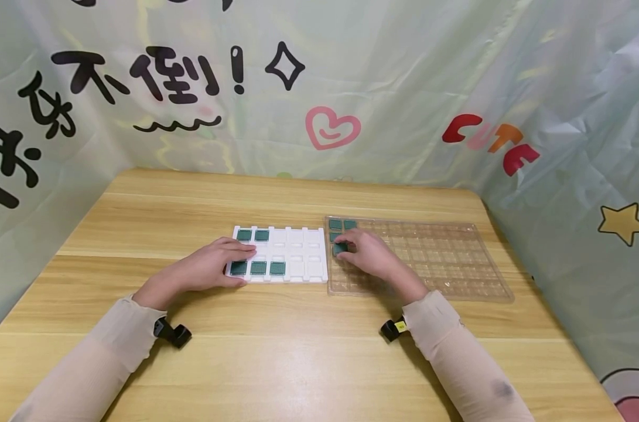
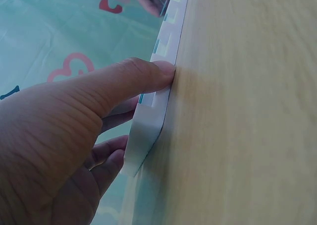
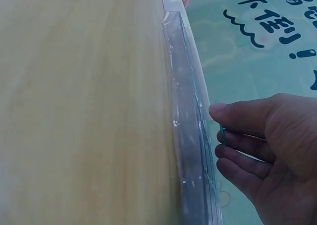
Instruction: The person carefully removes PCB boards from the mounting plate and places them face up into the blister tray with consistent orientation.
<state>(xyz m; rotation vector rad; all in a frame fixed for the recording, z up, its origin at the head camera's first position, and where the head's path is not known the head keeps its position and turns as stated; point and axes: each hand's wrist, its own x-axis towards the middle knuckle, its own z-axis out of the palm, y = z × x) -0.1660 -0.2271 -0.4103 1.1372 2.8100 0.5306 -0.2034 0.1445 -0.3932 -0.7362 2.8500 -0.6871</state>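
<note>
A white compartment tray (image 1: 297, 253) lies on the table, with two green chips (image 1: 262, 235) in its back row and three in its front row. My left hand (image 1: 205, 266) grips its left end, the thumb on the front edge in the left wrist view. Some middle compartments are hidden under the fingers. Between thumb and fingers my right hand (image 1: 369, 253) pinches a green chip (image 1: 339, 248), seen as a thin edge in the right wrist view. That hand is above the left part of a clear plastic tray (image 1: 430, 258), near more green chips (image 1: 349, 224) in its back left corner.
The two trays stand side by side, nearly touching, on a wooden table (image 1: 319, 363). A printed cloth (image 1: 393, 76) hangs behind and beside the table. Each wrist carries a small black camera (image 1: 179, 335).
</note>
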